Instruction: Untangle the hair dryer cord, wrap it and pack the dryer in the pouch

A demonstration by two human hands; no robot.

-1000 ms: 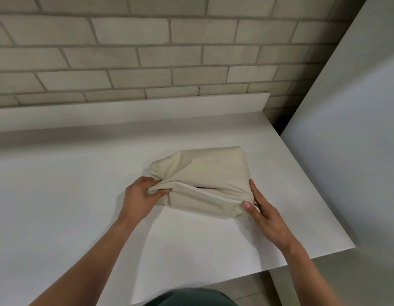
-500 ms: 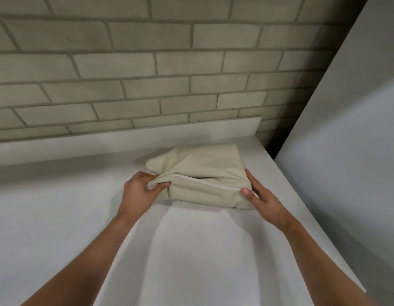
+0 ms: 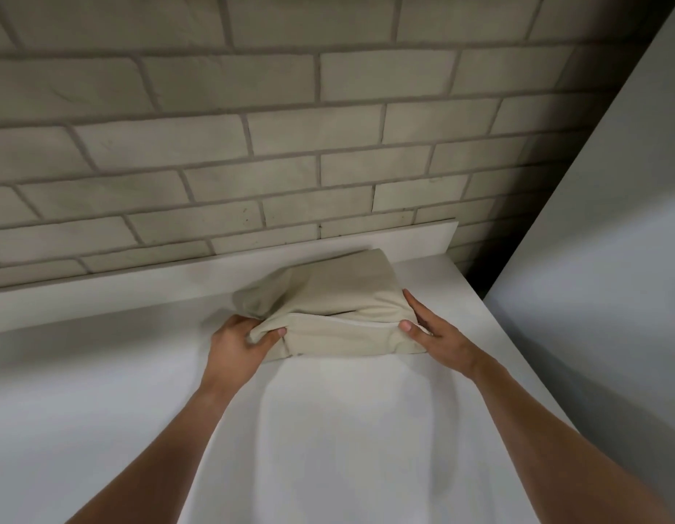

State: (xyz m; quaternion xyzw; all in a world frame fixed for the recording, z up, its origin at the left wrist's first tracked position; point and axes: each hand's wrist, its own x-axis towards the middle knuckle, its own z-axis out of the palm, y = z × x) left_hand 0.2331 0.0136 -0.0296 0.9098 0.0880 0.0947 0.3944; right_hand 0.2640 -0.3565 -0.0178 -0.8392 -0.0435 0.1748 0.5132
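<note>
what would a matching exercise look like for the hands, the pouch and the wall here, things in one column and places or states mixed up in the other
Things
1. left hand
2. right hand
3. pouch
4. brick wall

Places or states
A. lies on the white counter, near its back edge
B. fingers straight along the right end of the beige fabric, thumb on its front edge
C. grips bunched beige fabric at the left end
D. rises behind the back edge

Pairs: 1-C, 2-B, 3-A, 4-D
</note>
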